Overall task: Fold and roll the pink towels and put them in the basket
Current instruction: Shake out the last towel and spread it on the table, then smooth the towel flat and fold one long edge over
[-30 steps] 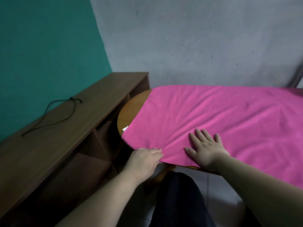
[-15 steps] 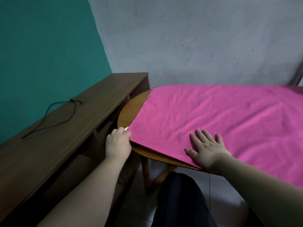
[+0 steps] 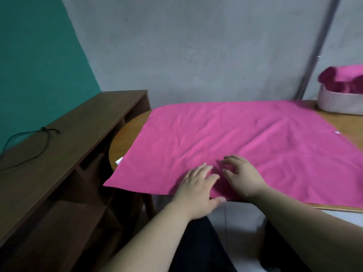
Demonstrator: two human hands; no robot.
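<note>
A large pink towel (image 3: 225, 146) lies spread flat over the wooden table (image 3: 125, 138), its near edge hanging a little past the table's front. My left hand (image 3: 196, 185) rests flat on the towel at its near edge, fingers straight. Close beside it, my right hand (image 3: 241, 175) also lies on the cloth with fingers spread and slightly bent. A pale basket (image 3: 341, 103) stands at the back right of the table and holds several rolled pink towels (image 3: 343, 77).
A dark wooden shelf unit (image 3: 68, 146) runs along the left, touching the table's rounded end, with a black cord (image 3: 29, 138) on top. A grey wall stands behind the table and a teal wall at the left. My dark-trousered legs are under the near edge.
My left hand left the towel's left corner and came right, onto the near edge beside my right hand. The view swung right, so the basket now shows.
</note>
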